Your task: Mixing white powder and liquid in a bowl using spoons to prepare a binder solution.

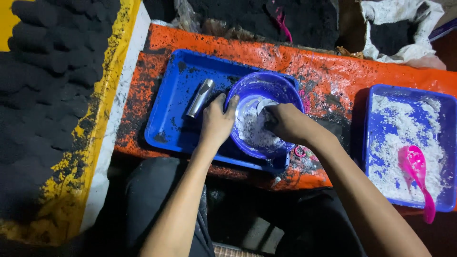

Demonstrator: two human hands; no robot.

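Note:
A blue plastic bowl [281, 88] holding white powder sits tilted in a blue tray [166, 114] on an orange surface. My left hand [216, 121] grips the bowl's left rim, thumb along the edge. My right hand [285, 123] reaches inside the bowl, fingers closed on something dark down in the white powder; what it holds is hidden. A short metal tube [200, 97] lies in the tray just left of my left hand.
A second blue tray [381, 93] at the right holds white powder and a pink spoon [417, 173]. Rows of dark formed lumps [47, 81] cover a yellow sheet at the left. A white sack [400, 31] of black powder stands behind. The orange surface [333, 66] is speckled black.

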